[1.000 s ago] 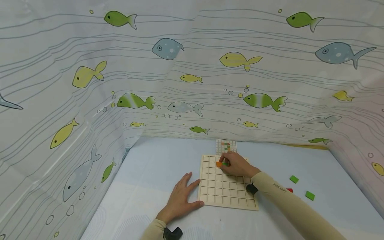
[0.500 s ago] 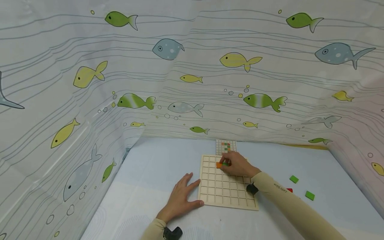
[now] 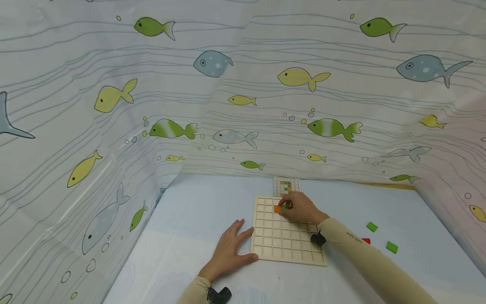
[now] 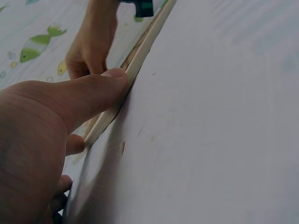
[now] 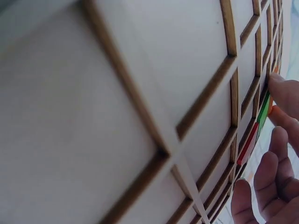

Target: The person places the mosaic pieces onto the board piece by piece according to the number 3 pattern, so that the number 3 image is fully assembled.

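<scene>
In the head view, a square wooden grid board (image 3: 282, 236) lies on the table. My left hand (image 3: 229, 249) rests with spread fingers against its left side. The left wrist view shows that thumb (image 4: 107, 86) against the board's edge. Over the far rows, my right hand (image 3: 300, 208) pinches an orange square tile (image 3: 277, 209) between thumb and index finger, low at the grid. A green tile (image 5: 263, 109) sits beside it, and a red tile (image 5: 248, 142) lies beyond the green one in the right wrist view. The right hand partly hides these tiles.
A small pattern card (image 3: 279, 185) with coloured squares stands behind the board. To the right lie a green tile (image 3: 372, 226), another green tile (image 3: 392, 247) and a red piece (image 3: 366, 241) partly behind the right sleeve. A fish-printed sheet (image 3: 265, 114) encloses the table.
The right hand stays at the orange tile with only slight finger movement. The left hand keeps its place at the board's edge. The head view has shifted a little.
</scene>
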Motion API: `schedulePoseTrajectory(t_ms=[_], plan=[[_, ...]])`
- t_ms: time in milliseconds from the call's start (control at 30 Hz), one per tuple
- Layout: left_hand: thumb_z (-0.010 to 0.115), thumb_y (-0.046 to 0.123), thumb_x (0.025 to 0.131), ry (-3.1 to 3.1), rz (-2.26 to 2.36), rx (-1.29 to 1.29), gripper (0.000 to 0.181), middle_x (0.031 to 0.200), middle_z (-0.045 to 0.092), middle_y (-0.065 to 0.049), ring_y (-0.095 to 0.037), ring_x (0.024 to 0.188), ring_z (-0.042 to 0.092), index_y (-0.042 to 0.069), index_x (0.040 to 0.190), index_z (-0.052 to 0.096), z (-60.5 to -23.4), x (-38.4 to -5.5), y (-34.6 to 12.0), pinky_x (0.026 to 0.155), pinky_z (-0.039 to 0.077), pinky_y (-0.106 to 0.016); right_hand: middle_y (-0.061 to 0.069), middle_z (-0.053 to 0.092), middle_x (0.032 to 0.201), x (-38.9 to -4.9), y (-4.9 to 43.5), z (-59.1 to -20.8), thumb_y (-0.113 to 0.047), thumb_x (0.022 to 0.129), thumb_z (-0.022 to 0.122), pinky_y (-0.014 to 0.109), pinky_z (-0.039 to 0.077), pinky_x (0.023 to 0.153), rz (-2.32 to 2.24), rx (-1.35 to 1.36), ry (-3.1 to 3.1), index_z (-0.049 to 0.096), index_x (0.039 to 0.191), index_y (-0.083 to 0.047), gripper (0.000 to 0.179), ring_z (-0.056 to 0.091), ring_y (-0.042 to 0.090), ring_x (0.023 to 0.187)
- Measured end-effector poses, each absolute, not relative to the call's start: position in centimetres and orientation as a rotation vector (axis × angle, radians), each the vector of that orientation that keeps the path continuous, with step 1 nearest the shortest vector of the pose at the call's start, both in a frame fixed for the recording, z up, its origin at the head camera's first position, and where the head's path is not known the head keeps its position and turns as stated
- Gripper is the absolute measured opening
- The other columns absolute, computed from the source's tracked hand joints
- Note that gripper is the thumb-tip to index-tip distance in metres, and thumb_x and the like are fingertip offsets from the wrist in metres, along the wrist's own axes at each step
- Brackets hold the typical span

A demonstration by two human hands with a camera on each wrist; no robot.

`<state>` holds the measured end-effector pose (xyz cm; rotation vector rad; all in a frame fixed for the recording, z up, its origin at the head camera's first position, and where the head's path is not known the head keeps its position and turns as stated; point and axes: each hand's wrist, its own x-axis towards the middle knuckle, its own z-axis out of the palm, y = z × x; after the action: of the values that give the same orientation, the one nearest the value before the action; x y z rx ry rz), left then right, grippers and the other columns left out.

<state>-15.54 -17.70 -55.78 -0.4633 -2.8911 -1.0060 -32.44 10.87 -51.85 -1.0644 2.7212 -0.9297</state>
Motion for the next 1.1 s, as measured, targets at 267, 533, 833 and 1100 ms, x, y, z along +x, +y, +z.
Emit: schedulePoseTrajectory(t_ms=[267, 533, 833, 1100], plan=[[0.077, 0.061, 0.088, -2.906, -1.001, -0.451, 0.079, 0.171, 0.035, -0.017, -0.043, 0.161, 0.026, 0.021, 0.154, 0.057, -55.9, -15.5, -17.7, 0.125, 0.027, -0.071, -0.002, 0.072, 0.091, -32.6, 10.8, -52.1, -0.017, 0.094, 0.082, 0.024, 0.05, 0.064, -0.939, -1.061, 2.697, 0.08, 0.111, -0.01, 0.019, 0.057, 0.007, 0.071], [0.077, 0.06, 0.089, -2.894, -1.006, -0.455, 0.079, 0.17, 0.036, -0.019, -0.045, 0.159, 0.028, 0.02, 0.153, 0.058, -55.8, -15.5, -17.7, 0.123, 0.028, -0.073, -0.001, 0.073, 0.09, -32.6, 11.0, -52.1, -0.017, 0.094, 0.082, 0.025, 0.052, 0.066, -0.972, -1.095, 2.675, 0.079, 0.112, -0.007, 0.02, 0.059, 0.006, 0.073], [0.079, 0.057, 0.088, -2.885, -1.045, -0.433, 0.079, 0.169, 0.036, -0.019, -0.045, 0.159, 0.028, 0.018, 0.153, 0.058, -55.3, -15.4, -17.4, 0.123, 0.028, -0.073, -0.002, 0.069, 0.09, -33.0, 11.6, -52.0, -0.019, 0.094, 0.083, 0.025, 0.054, 0.068, -0.96, -1.112, 2.634, 0.076, 0.118, -0.005, 0.029, 0.059, 0.005, 0.073], [0.081, 0.056, 0.087, -2.891, -1.054, -0.414, 0.079, 0.169, 0.036, -0.018, -0.044, 0.159, 0.028, 0.018, 0.153, 0.058, -55.5, -15.3, -17.4, 0.123, 0.027, -0.072, 0.001, 0.069, 0.094, -33.4, 14.2, -50.3, -0.016, 0.093, 0.082, 0.027, 0.048, 0.067, -0.957, -1.038, 2.682, 0.076, 0.12, -0.002, 0.031, 0.055, 0.011, 0.079]])
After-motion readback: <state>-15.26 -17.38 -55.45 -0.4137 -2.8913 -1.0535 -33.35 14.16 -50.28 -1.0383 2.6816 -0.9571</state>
